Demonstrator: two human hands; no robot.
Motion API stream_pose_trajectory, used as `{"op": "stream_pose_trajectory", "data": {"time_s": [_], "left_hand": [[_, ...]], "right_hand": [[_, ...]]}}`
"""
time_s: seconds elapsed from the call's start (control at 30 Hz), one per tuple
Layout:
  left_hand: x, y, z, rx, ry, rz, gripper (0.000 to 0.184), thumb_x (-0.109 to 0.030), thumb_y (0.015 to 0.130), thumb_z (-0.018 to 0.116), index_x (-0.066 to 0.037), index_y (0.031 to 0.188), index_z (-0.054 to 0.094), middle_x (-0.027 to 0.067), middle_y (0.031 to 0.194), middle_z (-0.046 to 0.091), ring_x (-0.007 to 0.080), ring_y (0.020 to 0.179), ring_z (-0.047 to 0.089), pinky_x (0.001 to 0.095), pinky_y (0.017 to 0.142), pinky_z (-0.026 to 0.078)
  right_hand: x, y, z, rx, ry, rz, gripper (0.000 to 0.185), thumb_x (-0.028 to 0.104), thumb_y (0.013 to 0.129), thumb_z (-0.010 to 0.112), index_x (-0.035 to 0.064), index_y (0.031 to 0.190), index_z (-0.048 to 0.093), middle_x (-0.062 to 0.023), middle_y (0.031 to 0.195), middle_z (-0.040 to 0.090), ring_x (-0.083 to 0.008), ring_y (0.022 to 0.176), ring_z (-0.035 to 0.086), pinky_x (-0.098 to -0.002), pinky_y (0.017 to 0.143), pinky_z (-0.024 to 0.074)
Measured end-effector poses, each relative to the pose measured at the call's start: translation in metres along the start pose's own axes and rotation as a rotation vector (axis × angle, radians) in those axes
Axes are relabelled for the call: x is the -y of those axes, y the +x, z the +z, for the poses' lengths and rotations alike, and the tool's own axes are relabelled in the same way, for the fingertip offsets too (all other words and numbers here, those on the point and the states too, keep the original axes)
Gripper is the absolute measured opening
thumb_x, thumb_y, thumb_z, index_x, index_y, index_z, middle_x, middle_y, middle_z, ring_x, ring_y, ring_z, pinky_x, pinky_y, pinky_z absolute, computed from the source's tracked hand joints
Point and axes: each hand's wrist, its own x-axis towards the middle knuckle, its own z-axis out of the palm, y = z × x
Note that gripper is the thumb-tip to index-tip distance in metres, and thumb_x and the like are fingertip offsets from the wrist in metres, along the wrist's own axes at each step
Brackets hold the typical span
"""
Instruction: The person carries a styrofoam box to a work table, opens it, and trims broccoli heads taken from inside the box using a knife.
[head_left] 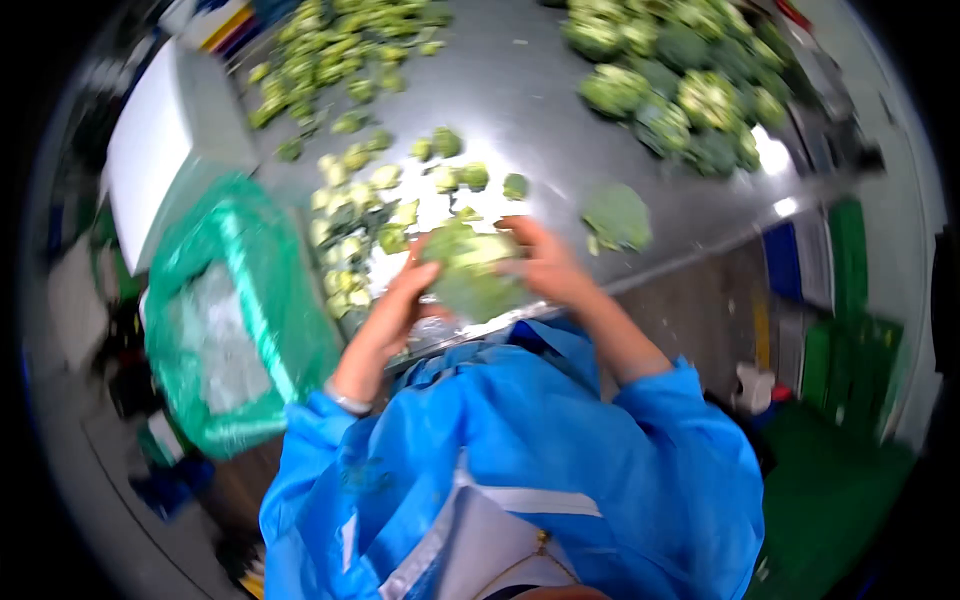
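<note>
Between my two hands, above the near edge of the metal table (490, 75), is a green broccoli head (468, 268) with its pale cut stem side up, blurred by motion. My left hand (405, 290) has its fingers round the left side of the head. On the right side, my right hand (545, 262) grips it with bent fingers. Cut florets (345, 235) lie on the table just beyond and left of my hands. A single broccoli head (615, 217) rests to the right of my right hand.
Whole broccoli heads (690, 85) are piled at the back right. More florets (345, 45) cover the back left. Left of the table stand a container lined with a green bag (270, 330), with clear plastic inside, and a white box (150, 140).
</note>
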Motion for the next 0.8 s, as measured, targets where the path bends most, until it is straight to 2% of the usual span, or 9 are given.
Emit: {"op": "stream_pose_trajectory", "data": {"time_s": [0.03,0.1,0.17,0.2,0.23,0.3,0.6,0.7,0.8], "left_hand": [[0.002,0.003,0.007,0.079,-0.024,0.032,0.075,-0.039,0.095,0.058,-0.014,0.154,0.021,0.0153,0.144,0.042,0.0269,0.118,0.055,0.0366,0.076,0.059],[0.019,0.011,0.023,0.182,-0.071,0.143,0.074,-0.024,0.098,0.057,-0.008,0.155,0.014,0.0196,0.148,0.039,0.0253,0.116,0.057,0.0382,0.084,0.056],[0.009,0.012,0.032,0.204,0.155,0.27,0.076,-0.022,0.094,0.065,-0.01,0.154,0.021,0.0152,0.144,0.044,0.019,0.11,0.059,0.0341,0.087,0.053],[0.003,0.01,0.032,0.148,0.325,0.387,0.074,-0.021,0.092,0.068,-0.01,0.153,0.026,0.0131,0.141,0.048,0.0168,0.107,0.06,0.0321,0.087,0.052],[-0.003,0.006,0.022,0.1,0.391,0.411,0.069,-0.019,0.091,0.069,-0.01,0.15,0.033,0.011,0.136,0.051,0.0154,0.103,0.061,0.0311,0.087,0.052],[-0.023,-0.011,-0.004,0.04,0.351,0.345,0.053,-0.017,0.09,0.07,-0.009,0.138,0.049,0.0062,0.123,0.059,0.0119,0.096,0.062,0.0291,0.086,0.052],[-0.016,-0.148,-0.263,-0.866,0.346,0.496,0.038,-0.019,0.091,0.066,-0.004,0.126,0.061,0.0077,0.111,0.069,0.0158,0.091,0.067,0.0306,0.081,0.054],[-0.005,-0.165,-0.346,-1.123,0.836,0.406,0.042,-0.015,0.088,0.065,-0.004,0.128,0.059,0.0133,0.122,0.065,0.025,0.102,0.065,0.0354,0.087,0.053],[-0.017,-0.156,-0.392,-1.125,1.221,0.466,0.047,-0.016,0.087,0.065,-0.005,0.131,0.057,0.0142,0.13,0.059,0.029,0.116,0.058,0.0393,0.097,0.048]], "right_hand": [[0.006,-0.01,-0.018,-0.098,-0.079,0.137,0.053,0.018,0.082,0.072,0.0058,0.131,0.055,-0.01,0.091,0.067,-0.0178,0.083,0.065,-0.0326,0.075,0.0544],[-0.042,-0.034,-0.045,-0.243,0.685,0.04,0.047,0.03,0.091,0.061,0.0016,0.129,0.056,-0.0124,0.107,0.068,-0.0208,0.092,0.068,-0.0316,0.075,0.0569],[-0.036,-0.057,-0.07,-0.625,0.679,0.209,0.039,0.029,0.099,0.048,0.0013,0.125,0.059,-0.0105,0.105,0.068,-0.0155,0.08,0.066,-0.026,0.065,0.0549],[-0.096,-0.074,-0.134,-0.274,0.854,0.027,0.033,0.026,0.098,0.051,0.001,0.116,0.063,-0.0056,0.092,0.068,-0.0046,0.059,0.052,-0.0175,0.049,0.0407],[-0.082,-0.062,-0.135,-0.931,0.765,0.098,0.019,0.023,0.096,0.056,0.0045,0.098,0.063,0.0019,0.072,0.058,-0.0016,0.047,0.031,-0.0182,0.041,0.0237],[-0.122,-0.074,-0.227,-0.825,0.863,-0.103,0.024,0.02,0.094,0.063,0.012,0.075,0.05,0.004,0.064,0.04,-0.0056,0.047,0.028,-0.0213,0.041,0.0231],[-0.097,-0.018,-0.221,-1.05,-0.015,-0.102,0.034,0.016,0.095,0.056,0.0029,0.127,0.061,-0.0056,0.084,0.062,-0.011,0.054,0.047,-0.0274,0.048,0.0383],[-0.081,0.0,-0.176,-1.157,-0.377,-0.208,0.039,0.008,0.09,0.056,0.0053,0.128,0.061,-0.0103,0.113,0.065,-0.018,0.086,0.061,-0.0285,0.067,0.047],[-0.062,0.028,-0.122,-1.019,-0.608,-0.419,0.042,0.001,0.086,0.057,0.0061,0.128,0.06,-0.0076,0.116,0.065,-0.013,0.078,0.057,-0.0259,0.063,0.0445]]}}
